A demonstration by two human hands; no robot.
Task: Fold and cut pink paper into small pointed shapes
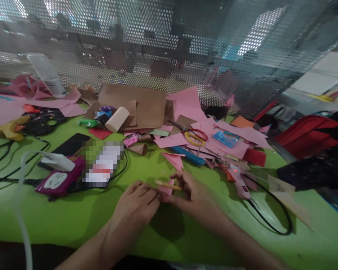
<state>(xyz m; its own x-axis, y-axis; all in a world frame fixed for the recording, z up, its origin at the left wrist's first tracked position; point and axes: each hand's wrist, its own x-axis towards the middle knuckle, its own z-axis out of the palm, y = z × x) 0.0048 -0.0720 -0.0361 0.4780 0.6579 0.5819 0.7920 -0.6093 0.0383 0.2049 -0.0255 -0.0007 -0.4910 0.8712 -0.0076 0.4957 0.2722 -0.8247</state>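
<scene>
Low over the green table, my left hand [142,202] has its fingers closed on a small piece of pink paper [166,191]. A thin yellowish stick [167,185] lies across that paper, and whether it is a pencil cannot be made out. My right hand [190,191] curls around the stick's right end, with thumb and fingers at the paper's right edge. A folded pink paper scrap [173,161] rests just beyond my hands. To their right is a pink hot glue gun [238,182] with a red light on.
Scissors [195,137], a blue tool [187,155] and pink paper sheets [186,105] lie behind my hands. On the left are a purple power strip [63,178] with a white charger [58,161], a dark phone [70,144] and cables. A cardboard tube [117,119] leans on brown cardboard [149,107].
</scene>
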